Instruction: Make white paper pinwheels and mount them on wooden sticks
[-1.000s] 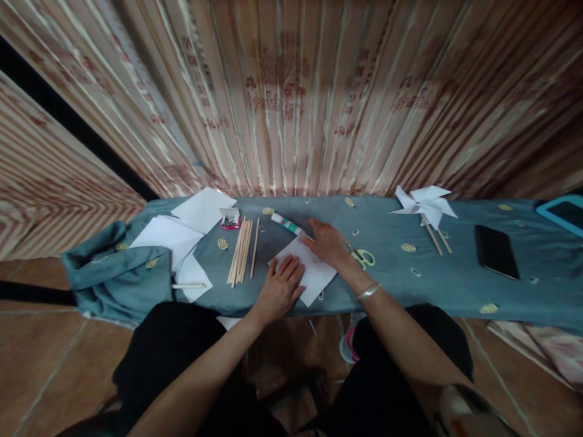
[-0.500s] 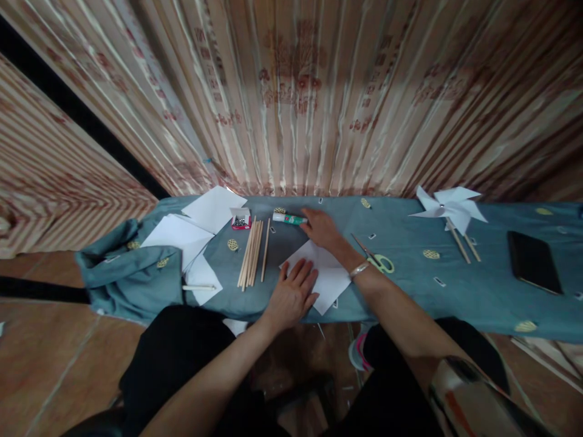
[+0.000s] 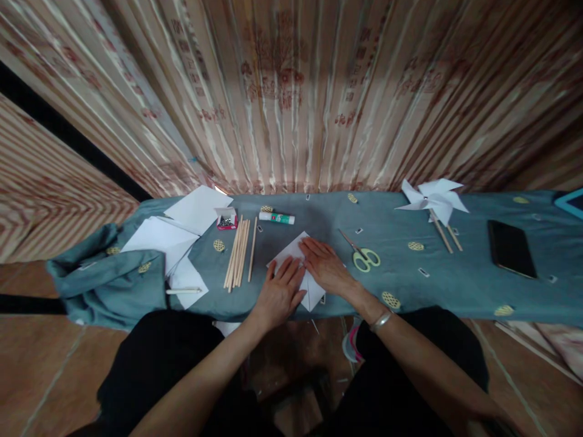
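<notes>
A white sheet of paper [image 3: 312,294] lies on the cloth-covered table, one corner toward me, with lines or slits running toward its middle. My left hand [image 3: 281,292] rests on its left side, fingers stretched flat. Over the upper right part of the sheet lies my right hand [image 3: 325,264], also flat, its fingertips close to those of the left. Both hands hide much of the paper. Green-handled scissors [image 3: 365,259] lie just right of my right hand. Beyond the sheet is a glue stick [image 3: 277,218]. Left of the sheet lie several wooden sticks [image 3: 237,255].
A small red box [image 3: 226,219] holds shiny metal bits. White sheets [image 3: 159,238] and a pencil-like stick [image 3: 183,291] lie at left. To the right are a paper pinwheel [image 3: 432,199], a dark phone-like object [image 3: 512,249] and a blue-edged object [image 3: 571,203]. A curtain [image 3: 282,121] hangs behind.
My right hand has come back from beside the glue stick and now lies on the paper. My left hand stays on the sheet. The view has shifted slightly to the right.
</notes>
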Demonstrator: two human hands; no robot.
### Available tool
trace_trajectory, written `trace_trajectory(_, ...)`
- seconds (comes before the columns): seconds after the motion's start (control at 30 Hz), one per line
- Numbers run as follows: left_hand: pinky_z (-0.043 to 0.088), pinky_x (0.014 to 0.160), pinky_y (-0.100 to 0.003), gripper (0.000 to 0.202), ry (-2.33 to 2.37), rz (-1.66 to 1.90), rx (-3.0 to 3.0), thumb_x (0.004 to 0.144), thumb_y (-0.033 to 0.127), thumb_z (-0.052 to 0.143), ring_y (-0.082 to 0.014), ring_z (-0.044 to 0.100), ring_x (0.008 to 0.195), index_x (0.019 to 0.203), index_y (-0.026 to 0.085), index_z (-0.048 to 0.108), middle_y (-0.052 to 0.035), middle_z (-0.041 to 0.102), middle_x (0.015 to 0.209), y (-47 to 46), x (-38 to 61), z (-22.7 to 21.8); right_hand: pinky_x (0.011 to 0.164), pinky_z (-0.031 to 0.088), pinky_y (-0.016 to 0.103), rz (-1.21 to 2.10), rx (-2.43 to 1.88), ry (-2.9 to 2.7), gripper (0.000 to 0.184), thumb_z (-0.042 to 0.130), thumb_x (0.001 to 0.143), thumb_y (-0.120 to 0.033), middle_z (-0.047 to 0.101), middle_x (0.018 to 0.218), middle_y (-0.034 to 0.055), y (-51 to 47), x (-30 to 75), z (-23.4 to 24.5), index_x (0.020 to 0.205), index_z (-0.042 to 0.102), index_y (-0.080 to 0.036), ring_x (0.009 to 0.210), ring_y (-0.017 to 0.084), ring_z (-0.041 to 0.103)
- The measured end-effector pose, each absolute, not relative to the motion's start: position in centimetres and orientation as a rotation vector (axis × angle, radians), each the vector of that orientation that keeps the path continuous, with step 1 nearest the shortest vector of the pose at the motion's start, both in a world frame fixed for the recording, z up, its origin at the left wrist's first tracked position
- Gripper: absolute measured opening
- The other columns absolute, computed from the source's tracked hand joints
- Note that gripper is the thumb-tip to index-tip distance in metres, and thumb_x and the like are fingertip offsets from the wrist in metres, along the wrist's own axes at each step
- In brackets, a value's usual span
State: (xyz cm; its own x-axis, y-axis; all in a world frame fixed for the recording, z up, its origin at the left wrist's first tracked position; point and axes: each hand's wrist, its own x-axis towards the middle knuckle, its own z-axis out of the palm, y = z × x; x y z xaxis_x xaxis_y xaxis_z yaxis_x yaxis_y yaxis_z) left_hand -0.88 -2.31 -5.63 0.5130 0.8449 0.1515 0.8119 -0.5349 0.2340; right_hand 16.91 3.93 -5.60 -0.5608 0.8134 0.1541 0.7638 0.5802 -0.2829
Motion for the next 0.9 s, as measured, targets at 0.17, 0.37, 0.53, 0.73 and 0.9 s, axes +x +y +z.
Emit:
trace_trajectory(0.17,0.021,0.114,-0.055,0.046,1.431,0.344,2.602,0.094,0.038,0.044,-0.0291,0.033,0.139,0.134,0.016,0.048,-0.0137,0.046,0.144,-2.3,-0.9,-5.5,0.112,0.030,0.045,0.260,-1.355,-2.527,0.048,0.035,0.097,-0.026,0.041,0.149,0.0129,4.7,17.2,-5.6,0.142,0.042,-0.012,0.139,0.025,0.034)
trace_trajectory(0.37,0.019,0.114,-0.055,0.046,1.428,0.348,2.603,0.094,0.039,0.044,-0.0293,0.033,0.139,0.134,0.017,0.048,-0.0130,0.046,0.145,-2.3,-1.0,-5.5,0.112,0.029,0.046,0.248,-1.406,-2.504,0.047,0.034,0.097,-0.027,0.042,0.149,0.0128,6.2,17.8,-5.9,0.141,0.042,-0.011,0.139,0.026,0.034)
trace_trajectory(0.53,0.020,0.114,-0.056,0.046,1.436,0.350,2.603,0.094,0.040,0.043,-0.0294,0.033,0.139,0.135,0.018,0.048,-0.0123,0.046,0.145,-2.4,-1.0,-5.4,0.111,0.031,0.044,0.331,-1.378,-2.393,0.046,0.034,0.097,-0.028,0.046,0.145,0.0149,6.4,18.4,-5.9,0.137,0.046,-0.010,0.136,0.024,0.040)
trace_trajectory(0.73,0.019,0.114,-0.055,0.048,1.424,0.380,2.580,0.094,0.041,0.042,-0.0292,0.033,0.139,0.137,0.019,0.044,-0.0122,0.045,0.146,-2.5,-0.9,-5.4,0.110,0.035,0.040,0.341,-1.295,-2.300,0.045,0.039,0.095,-0.026,0.051,0.140,0.0163,8.2,16.6,-3.7,0.137,0.046,-0.010,0.131,0.023,0.046)
trace_trajectory(0.9,0.020,0.113,-0.057,0.052,1.420,0.425,2.551,0.094,0.041,0.044,-0.0295,0.031,0.140,0.140,0.016,0.040,-0.0152,0.042,0.148,-2.6,-1.0,-5.5,0.107,0.038,0.037,0.349,-1.352,-2.334,0.053,0.055,0.088,-0.022,0.051,0.139,0.0180,12.0,12.5,-2.5,0.137,0.045,-0.008,0.129,0.026,0.048)
